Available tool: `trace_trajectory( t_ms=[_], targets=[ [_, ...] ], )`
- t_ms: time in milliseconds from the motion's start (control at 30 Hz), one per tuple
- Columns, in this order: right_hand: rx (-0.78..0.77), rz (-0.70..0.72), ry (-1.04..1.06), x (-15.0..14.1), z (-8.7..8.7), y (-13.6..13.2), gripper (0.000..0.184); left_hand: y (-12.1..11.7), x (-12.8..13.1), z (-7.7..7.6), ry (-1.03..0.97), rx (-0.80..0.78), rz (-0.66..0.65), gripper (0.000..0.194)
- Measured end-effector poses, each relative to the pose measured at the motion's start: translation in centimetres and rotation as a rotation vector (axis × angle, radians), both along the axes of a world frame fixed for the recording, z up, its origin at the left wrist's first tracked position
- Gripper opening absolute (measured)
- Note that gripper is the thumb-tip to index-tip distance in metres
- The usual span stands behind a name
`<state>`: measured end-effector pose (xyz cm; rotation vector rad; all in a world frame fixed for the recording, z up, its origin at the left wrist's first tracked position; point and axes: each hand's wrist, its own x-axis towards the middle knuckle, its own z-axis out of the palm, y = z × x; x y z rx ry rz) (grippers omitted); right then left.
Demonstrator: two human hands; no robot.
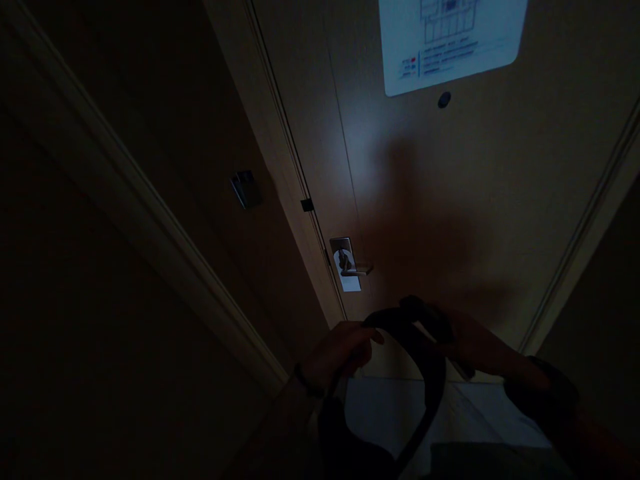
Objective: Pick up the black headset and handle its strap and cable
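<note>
Both hands grip a dark strap point(425, 360) close in: left hand point(340, 350) fingers curled on its loop, right hand point(475, 343) closed round the far end. Keep grip even, avoid twisting. Beyond: door handle point(353, 267), door point(450, 200), notice point(450, 40).

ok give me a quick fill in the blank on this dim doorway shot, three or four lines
1. Both hands, the left hand and the right hand, grip a dark curved ____.
2. The lever handle sits on the door's ____ edge as seen here.
3. High on the door hangs a white ____ with a floor plan.
4. Just below the sign is a small round ____.

Missing words: strap; left; sign; peephole
</note>
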<state>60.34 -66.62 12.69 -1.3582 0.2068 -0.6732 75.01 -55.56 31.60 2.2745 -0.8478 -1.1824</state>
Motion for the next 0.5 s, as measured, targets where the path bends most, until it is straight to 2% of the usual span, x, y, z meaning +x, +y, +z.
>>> trace_trajectory(
  t_ms=[233,367,500],
  targets=[
    [0.097,-0.080,0.158,0.5,0.0,0.6,0.053,-2.3,2.4,-1.0,-0.053,0.156,-0.099,0.040],
    [0.170,-0.113,0.273,-0.7,-0.5,0.8,0.050,-3.9,2.8,-1.8,-0.133,0.228,-0.261,0.044],
    [0.235,-0.152,0.379,-2.4,-1.3,1.2,0.052,-6.0,1.9,-3.0,-0.333,0.129,-0.440,0.066]
  ],
)
